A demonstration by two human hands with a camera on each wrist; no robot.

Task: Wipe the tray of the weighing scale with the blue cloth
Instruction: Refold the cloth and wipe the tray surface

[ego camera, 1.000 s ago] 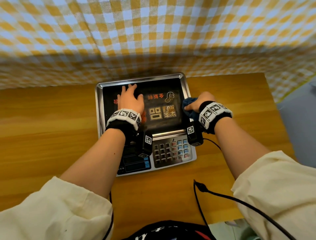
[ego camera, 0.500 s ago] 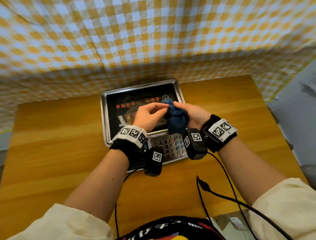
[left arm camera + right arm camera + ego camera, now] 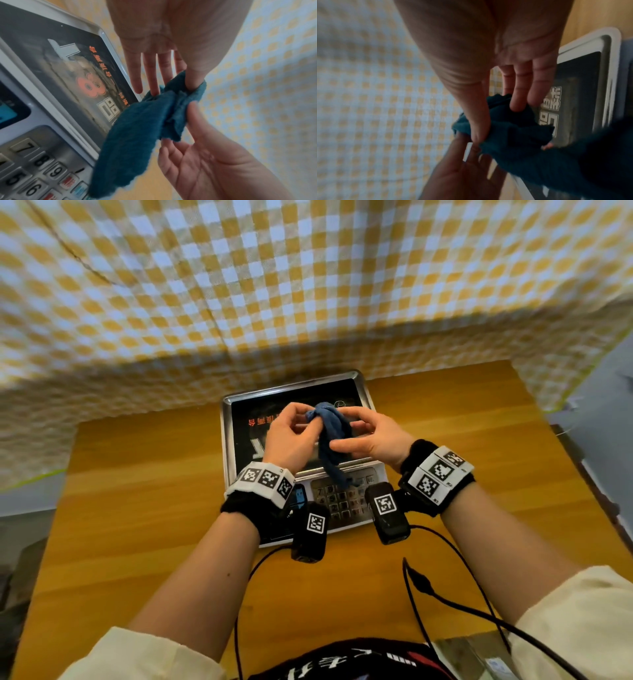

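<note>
The weighing scale's steel tray [image 3: 228, 436] with its black printed sticker sits at the back middle of the wooden table. Above it both hands hold the blue cloth [image 3: 331, 436] in the air. My left hand [image 3: 310, 419] pinches its top left corner between thumb and fingers. My right hand [image 3: 339, 429] pinches it from the right, index finger on top and thumb lower down. The bunched cloth [image 3: 137, 135] hangs down toward the keypad [image 3: 34, 169], clear of the tray [image 3: 51, 54]. In the right wrist view the cloth [image 3: 513, 135] hides part of the tray [image 3: 614, 54].
The scale's keypad [image 3: 342, 501] and blue display [image 3: 300, 497] face me. A yellow checked curtain [image 3: 308, 302] hangs right behind the scale. Black cables [image 3: 445, 597] trail over the table's front edge. Bare wooden table [image 3: 137, 508] lies on both sides.
My left hand has lifted off the tray and my right hand has brought the cloth up from the tray's right edge. Both now hold it mid-air, and it has loosened and hangs lower.
</note>
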